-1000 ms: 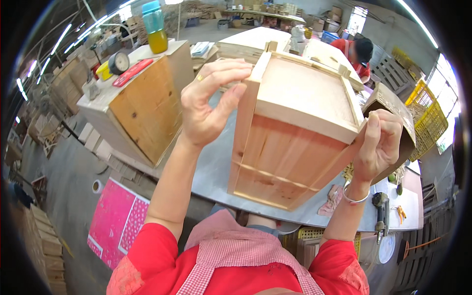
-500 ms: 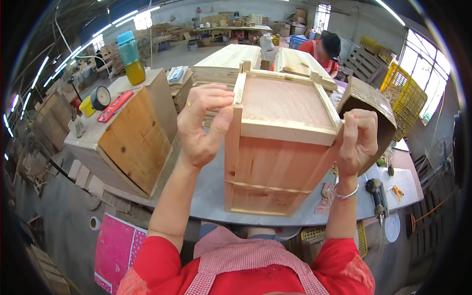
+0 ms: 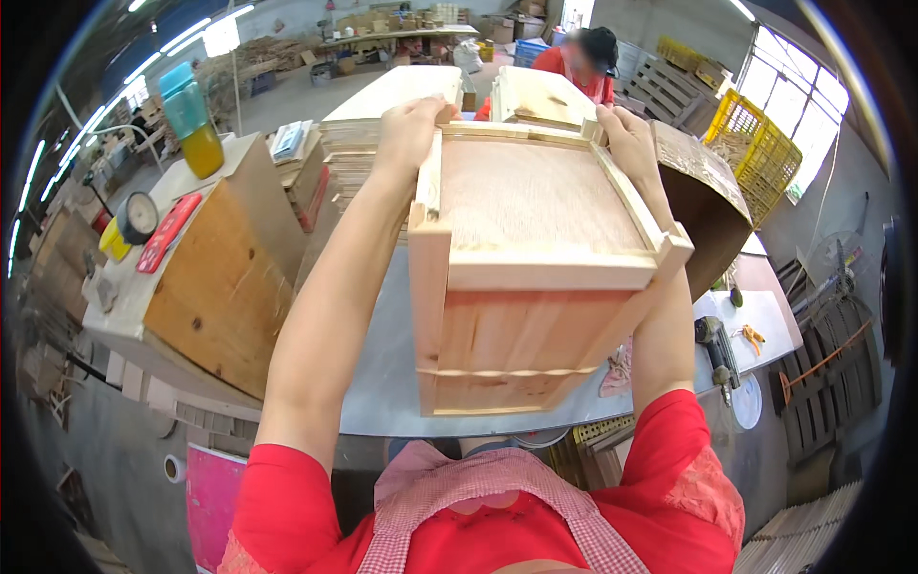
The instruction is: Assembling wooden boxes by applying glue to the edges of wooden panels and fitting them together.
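A pale wooden box (image 3: 507, 330), tall and with posts at its corners, stands on the grey worktable (image 3: 368, 378) in front of me. Its upper face is a plywood panel (image 3: 535, 196) set inside a raised wooden frame. Both my arms reach forward along its sides. Around the far left corner my left hand (image 3: 411, 134) is closed, its fingertips partly hidden by the post. At the far right corner, my right hand (image 3: 626, 139) grips the post with the thumb on the near side; its other fingers are mostly out of sight.
Stacked wooden panels (image 3: 397, 96) lie beyond the box, near a co-worker in red (image 3: 583, 67). To the left, a wooden cabinet (image 3: 225, 277) carries a bottle (image 3: 191, 124) and a round clock (image 3: 139, 218). An open carton (image 3: 703, 182), a power drill (image 3: 715, 349) and orange pliers (image 3: 753, 337) are on the right.
Both hands have moved from the near corners of the box to its far corners, and my arms are stretched further forward. The view has shifted a little.
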